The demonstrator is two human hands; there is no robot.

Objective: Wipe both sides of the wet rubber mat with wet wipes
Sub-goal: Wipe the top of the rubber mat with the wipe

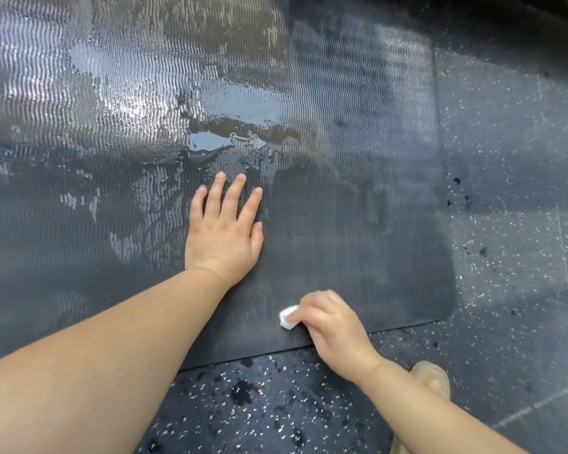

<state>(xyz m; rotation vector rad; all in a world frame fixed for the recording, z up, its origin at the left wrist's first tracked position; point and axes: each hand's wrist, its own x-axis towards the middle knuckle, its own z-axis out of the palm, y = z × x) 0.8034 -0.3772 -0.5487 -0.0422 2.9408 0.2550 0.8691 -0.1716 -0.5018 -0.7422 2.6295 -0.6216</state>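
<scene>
1. Right grip pinches a small folded white wet wipe. The fingers are curled around it, and only the left end of the wipe shows beyond the fingertips. This hand looks a little blurred, so I cannot tell how each finger lies.
2. The wipe touches the rubber mat close to the mat's near edge, a little to the left of its rounded near right corner.
3. Left grip lies palm down on the mat with the fingers straight and slightly spread. It holds nothing. It rests farther from the person than the right grip and to its left, well apart from the wipe.
4. The rubber mat is dark grey with a fine wavy ribbed surface. It lies flat on the floor and fills most of the view. Its near edge and its right edge are both visible.
5. The far part and the left part of the mat shine with water. A small puddle stands just beyond the fingertips of the left grip. The area around both hands and toward the right edge looks dull, with less shine.
6. The floor is dark with many small white speckles. Some dark wet spots are on it, near the mat's near edge and to the right of the mat.
7. A tan shoe stands on the floor just beside the right wrist, near the mat's near edge.
</scene>
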